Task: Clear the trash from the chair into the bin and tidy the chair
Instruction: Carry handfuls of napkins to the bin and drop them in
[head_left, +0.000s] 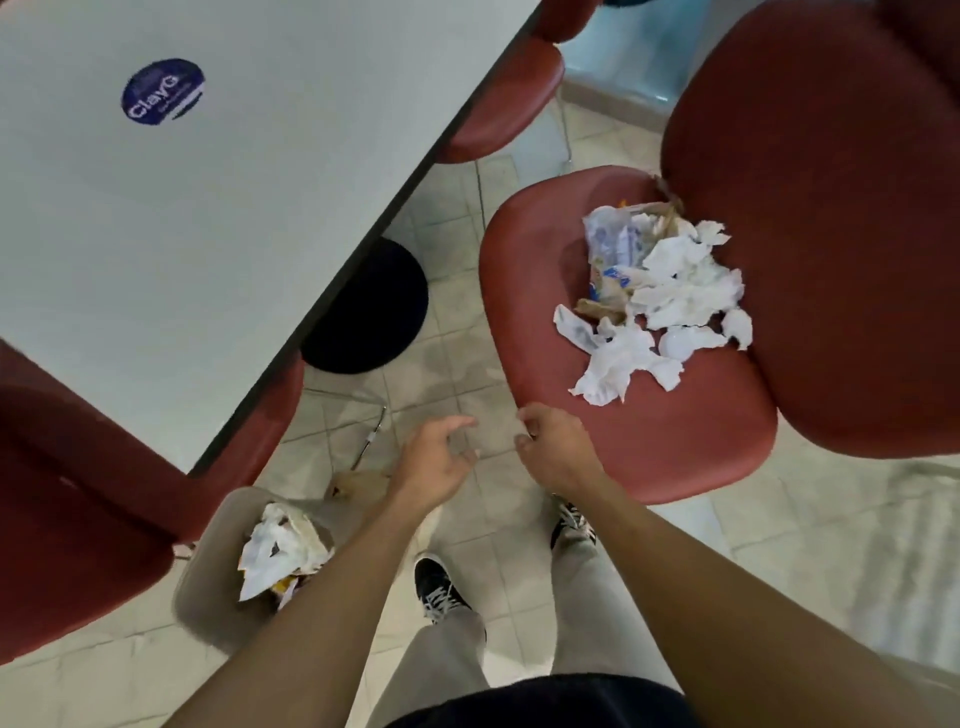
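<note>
Bare seat strip on chair (649, 447) lies between your hands and trash (660, 296); you reach pile from front unobstructed. Chair back (831, 218) walls off far right side. Table (208, 234) edge crowds left. Open floor (467, 374) runs between chair and bin (208, 587); bin mouth partly filled with paper.

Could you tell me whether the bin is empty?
Not empty: crumpled white paper already lies inside the beige bin on the floor.

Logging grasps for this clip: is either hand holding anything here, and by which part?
Nothing is held. The left hand and right hand hang loosely curled and empty at the chair seat's front edge; the trash lies untouched.
</note>
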